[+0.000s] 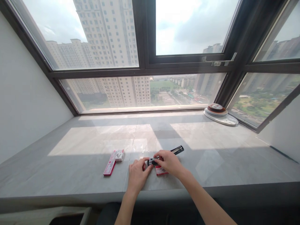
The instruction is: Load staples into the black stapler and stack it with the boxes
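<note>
A black stapler (177,150) lies opened out on the grey stone sill, its long arm with a metal strip pointing to the upper right. My left hand (138,172) grips its near left end between thumb and fingers. Over the middle of the stapler is my right hand (170,162), thumb and index finger closed on the metal part and covering much of it. Whether a staple strip is between those fingers I cannot tell. Just below the right hand sits a red and white small box (161,171), partly covered by it.
To the left, a flat red and white box (109,168) touches a whiter small box (118,155). A stack of plates (217,114) stands in the far right corner by the dark window frame (142,73). The sill's front edge (164,191) runs close below my hands.
</note>
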A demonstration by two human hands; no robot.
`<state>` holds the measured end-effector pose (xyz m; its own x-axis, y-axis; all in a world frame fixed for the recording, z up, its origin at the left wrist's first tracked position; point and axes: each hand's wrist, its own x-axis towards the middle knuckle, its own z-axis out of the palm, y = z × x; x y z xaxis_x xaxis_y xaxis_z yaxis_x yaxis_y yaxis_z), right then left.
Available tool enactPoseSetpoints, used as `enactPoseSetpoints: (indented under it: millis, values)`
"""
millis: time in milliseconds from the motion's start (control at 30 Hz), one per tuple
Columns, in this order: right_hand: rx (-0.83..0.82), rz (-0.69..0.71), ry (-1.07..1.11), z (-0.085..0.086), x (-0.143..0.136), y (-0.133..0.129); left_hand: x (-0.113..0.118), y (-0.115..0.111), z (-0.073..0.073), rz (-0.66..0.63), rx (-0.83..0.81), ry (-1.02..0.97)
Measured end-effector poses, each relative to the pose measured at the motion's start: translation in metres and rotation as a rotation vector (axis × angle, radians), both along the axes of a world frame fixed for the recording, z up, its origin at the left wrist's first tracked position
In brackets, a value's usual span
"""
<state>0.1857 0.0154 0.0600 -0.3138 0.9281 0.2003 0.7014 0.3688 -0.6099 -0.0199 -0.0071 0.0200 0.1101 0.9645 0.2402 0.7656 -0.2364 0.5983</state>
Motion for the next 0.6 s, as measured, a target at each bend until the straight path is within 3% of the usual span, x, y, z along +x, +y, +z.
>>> enactPoseSetpoints:
  millis: [300,500,600]
  values:
    - [-0.01,0.027,0.033,0.0,-0.001,0.002,-0.001,-0.001,0.0,0.007,0.005,-0.016]
    - [-0.046,-0.142,-0.053,0.002,0.0,-0.006,-0.002,-0.001,0.0,0.012,0.01,-0.023]
    - [-0.082,-0.111,-0.022,0.002,-0.002,-0.015,-0.002,-0.001,0.001,0.005,0.01,-0.023]
